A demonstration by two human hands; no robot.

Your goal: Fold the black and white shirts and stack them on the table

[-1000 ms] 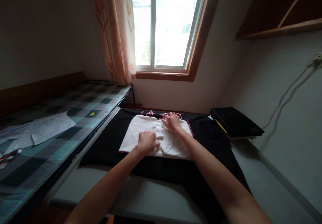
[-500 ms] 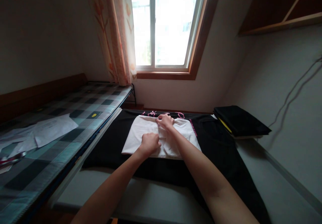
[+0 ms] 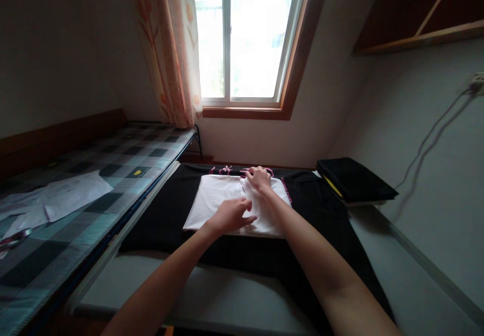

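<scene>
A folded white garment (image 3: 212,200) lies on a spread black garment (image 3: 159,215) with pink lettering along its far side. Over the near middle of the white cloth is my left hand (image 3: 231,215), its thumb and fingers apart and nothing held. My right hand (image 3: 259,179) rests at the far edge of the white cloth, right of its middle, with the fingers bent a little and apart. Close to its fingertips the cloth shows a small crease. The underside of the right fingers is hidden.
A pale table (image 3: 212,295) bears the garments. At its right back lies a black folder-like stack (image 3: 355,180) with a yellow strip. To the left, a bed with a checked mattress (image 3: 151,142) holds loose papers (image 3: 75,195). Behind are a window (image 3: 253,39) and a curtain (image 3: 166,49).
My right hand has slid right along the far edge of the white garment. My left hand has moved right and its fingers have opened. The cloth looks flatter, and the view has shifted slightly.
</scene>
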